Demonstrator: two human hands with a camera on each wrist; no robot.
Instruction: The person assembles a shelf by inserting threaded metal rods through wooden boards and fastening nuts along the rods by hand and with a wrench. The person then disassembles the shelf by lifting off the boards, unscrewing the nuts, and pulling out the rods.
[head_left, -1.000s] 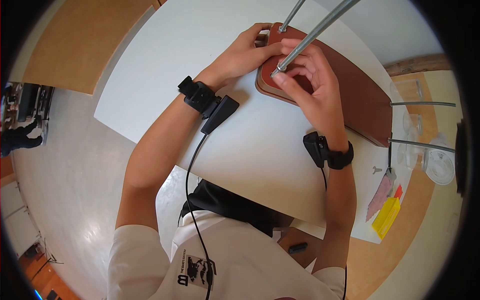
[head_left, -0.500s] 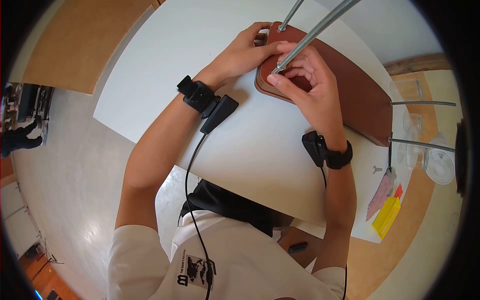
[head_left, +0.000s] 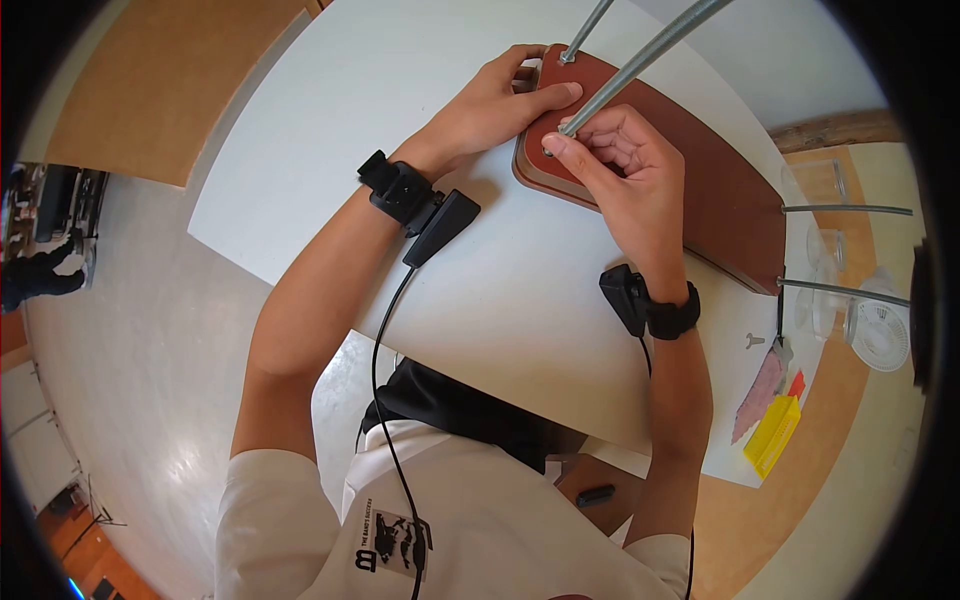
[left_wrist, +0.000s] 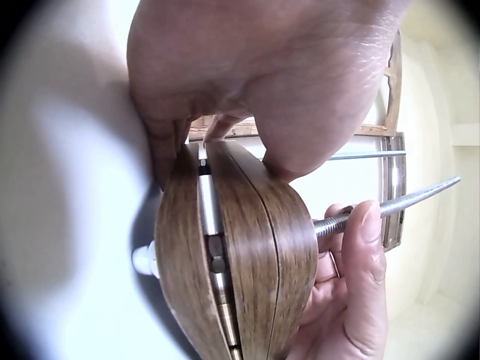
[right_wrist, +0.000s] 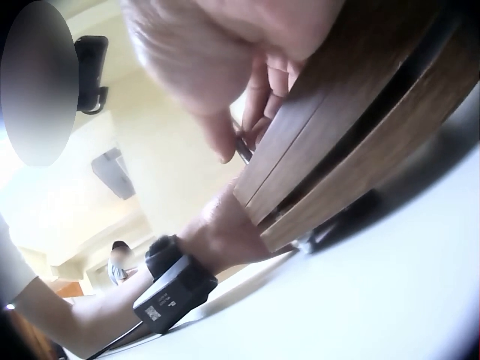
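Note:
A long red-brown board point(head_left: 725, 200) lies on the white table with metal rods standing out of its top. Its layered wood-grain edge point(left_wrist: 255, 247) shows in the left wrist view, with metal cylinders point(left_wrist: 211, 202) in the gap between layers. My left hand point(head_left: 490, 112) grips the near-left end, thumb on top and fingers over the far side. My right hand point(head_left: 640, 175) pinches the base of the nearer rod point(head_left: 640, 68), where a small nut sits, mostly hidden by the fingertips. The rod's thread point(left_wrist: 330, 226) shows beside the right thumb.
A second rod point(head_left: 584, 32) rises beyond my left hand; two more project from the board's right end. On the right are clear plastic cups point(head_left: 826, 250), a white ribbed cup point(head_left: 882, 330), a small grey screw point(head_left: 754, 340), a pink cloth point(head_left: 760, 392) and a yellow box point(head_left: 773, 435).
My right fingers have drawn back from beside the left thumb and closed in at the rod's base, uncovering the left thumb. My left hand keeps its place on the board.

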